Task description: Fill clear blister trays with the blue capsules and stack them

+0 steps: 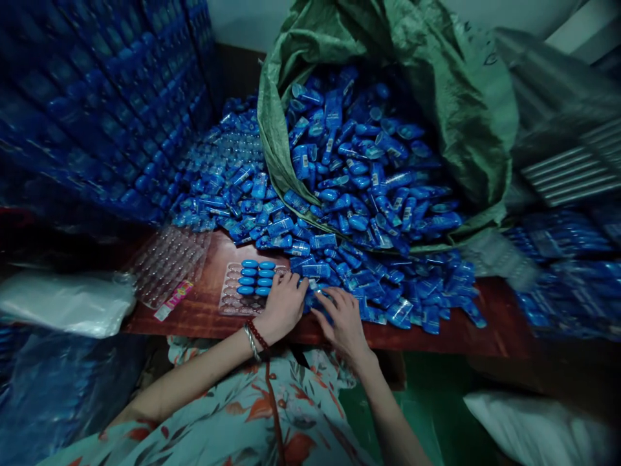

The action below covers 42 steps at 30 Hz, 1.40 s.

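My left hand (285, 303), with a beaded and a silvery bracelet at its wrist, lies over the right part of a clear blister tray (230, 303). Its fingers are curled, and what they hold, if anything, is hidden. In the tray, left of these fingers, sit two columns of glossy blue oval pieces (248, 273). Just to the right, my right hand (343, 318) has its thumb and fingers apart at the near edge of a heap of small blue packs (310, 266). Blue packs show between the two hands; whether the right fingertips touch one is unclear.
A big green woven sack (274, 123) spills blue packs (349, 168) onto the reddish table (213, 259). Stacked filled trays (111, 110) rise at the left. Empty clear trays (167, 259), a pink label card (173, 301) and a plastic bag (68, 301) lie on the left.
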Motion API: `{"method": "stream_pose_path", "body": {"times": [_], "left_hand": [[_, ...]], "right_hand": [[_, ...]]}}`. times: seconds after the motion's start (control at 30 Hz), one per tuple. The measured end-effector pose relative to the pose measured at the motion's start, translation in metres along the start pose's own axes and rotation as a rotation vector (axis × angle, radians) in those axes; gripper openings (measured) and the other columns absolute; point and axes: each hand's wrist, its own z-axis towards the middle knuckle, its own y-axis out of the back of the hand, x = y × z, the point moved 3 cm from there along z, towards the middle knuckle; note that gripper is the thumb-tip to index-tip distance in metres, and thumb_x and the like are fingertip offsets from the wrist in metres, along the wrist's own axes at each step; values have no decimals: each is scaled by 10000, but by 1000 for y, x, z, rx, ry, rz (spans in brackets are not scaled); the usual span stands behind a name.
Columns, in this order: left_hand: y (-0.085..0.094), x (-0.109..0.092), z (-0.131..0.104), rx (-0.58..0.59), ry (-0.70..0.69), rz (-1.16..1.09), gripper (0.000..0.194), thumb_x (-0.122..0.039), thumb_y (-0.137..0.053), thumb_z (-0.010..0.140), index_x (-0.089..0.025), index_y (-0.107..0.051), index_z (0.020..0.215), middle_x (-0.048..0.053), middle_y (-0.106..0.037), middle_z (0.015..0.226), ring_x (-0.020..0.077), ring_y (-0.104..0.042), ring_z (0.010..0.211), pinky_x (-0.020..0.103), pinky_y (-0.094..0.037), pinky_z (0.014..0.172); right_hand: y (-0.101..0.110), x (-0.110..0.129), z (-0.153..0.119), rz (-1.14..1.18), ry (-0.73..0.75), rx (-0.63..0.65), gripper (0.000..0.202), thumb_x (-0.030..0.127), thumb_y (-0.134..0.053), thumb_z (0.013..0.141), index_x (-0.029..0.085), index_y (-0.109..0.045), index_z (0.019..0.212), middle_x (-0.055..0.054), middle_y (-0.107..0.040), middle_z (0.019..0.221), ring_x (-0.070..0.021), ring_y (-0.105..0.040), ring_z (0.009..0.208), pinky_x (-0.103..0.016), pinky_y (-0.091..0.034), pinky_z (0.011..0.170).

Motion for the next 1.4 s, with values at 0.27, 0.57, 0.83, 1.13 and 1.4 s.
{"method": "stream_pose_path", "body": {"times": [0.27, 0.57, 0.83, 1.13, 1.4], "left_hand": [[14, 4, 50, 115, 145, 84, 276, -41, -495, 783, -51, -527, 1057, 178, -567, 1046, 275, -526, 982, 380, -402, 795], [-1, -7, 55, 75, 238, 54, 227, -80, -433, 854, -56, -530, 1058, 179, -577, 1041, 255, -533, 994, 382, -392, 832], [4, -8, 44, 16, 98, -88, 464, -67, -436, 843, -160, -389, 1295, 118, -567, 1082, 211, -582, 948, 330, -452, 800], [40, 75, -98, -502, 343, -935, 201, -312, -654, 769, -178, -620, 915, 45, -660, 911, 179, -613, 874, 304, -488, 815], [-1, 105, -122, -670, 774, -1099, 311, -396, -671, 705, -148, -601, 878, 25, -664, 820, 150, -625, 761, 278, -513, 723]], "right_hand": [[8, -16, 60, -272, -178, 114, 379, 307, -543, 850, 218, -531, 1218, -143, -516, 1182, -286, -452, 1010, -361, -376, 736], [35, -36, 29, -33, -198, -180, 220, 284, -475, 882, 161, -604, 1012, -113, -639, 957, -239, -550, 922, -354, -399, 777], [18, -31, -19, 743, -793, -540, 412, 433, -644, 736, 166, -558, 1038, -22, -623, 782, -153, -605, 623, -296, -487, 612], [-4, 40, -2, 703, -277, -164, 150, 251, -587, 829, 215, -631, 968, -32, -654, 912, -155, -613, 823, -287, -497, 755], [-21, 68, 35, 443, 166, -6, 242, 147, -466, 892, 175, -575, 1106, -81, -621, 967, -176, -583, 902, -299, -489, 787]]}}
